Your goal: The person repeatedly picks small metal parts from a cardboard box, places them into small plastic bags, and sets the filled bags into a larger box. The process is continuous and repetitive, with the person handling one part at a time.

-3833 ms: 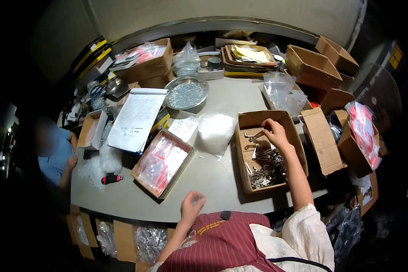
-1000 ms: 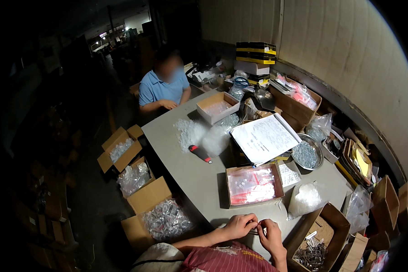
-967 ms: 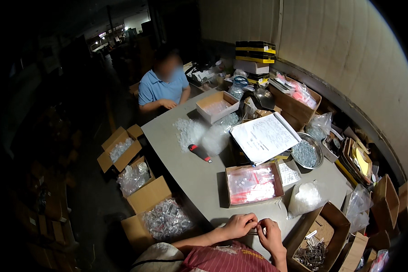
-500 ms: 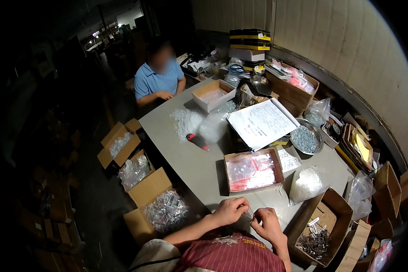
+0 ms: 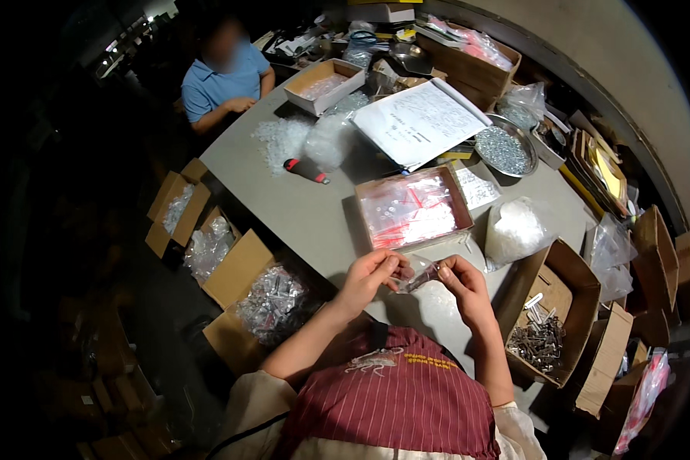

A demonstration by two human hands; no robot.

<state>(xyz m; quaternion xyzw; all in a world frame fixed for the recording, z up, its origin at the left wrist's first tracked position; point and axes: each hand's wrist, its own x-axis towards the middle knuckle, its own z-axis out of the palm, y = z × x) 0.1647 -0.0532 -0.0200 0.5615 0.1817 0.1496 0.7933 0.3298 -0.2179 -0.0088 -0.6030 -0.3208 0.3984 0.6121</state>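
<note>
Between my two hands, above the near part of the table, a small clear plastic bag [image 5: 418, 274] is stretched out. My left hand [image 5: 371, 280] pinches one side of it and my right hand [image 5: 466, 285] pinches the other. Something dark shows near my right fingers, too small to make out. Just beyond my hands lies a shallow cardboard box [image 5: 363, 205] of clear, red-edged zip bags. Right of my right hand stands an open cardboard box [image 5: 583, 307] with many small metal parts in it.
A clear bag of white pieces [image 5: 518, 230], a clipboard [image 5: 418, 123], a metal bowl [image 5: 506, 146] of small metal parts and a red-and-black cutter [image 5: 307, 170] lie on the grey table [image 5: 276, 218]. Left stand cartons of bagged parts [image 5: 272, 303]. A person in blue [image 5: 230, 80] sits across.
My hands have risen and moved forward from close to my body. The bag between them shows more plainly now. The view has tilted downward.
</note>
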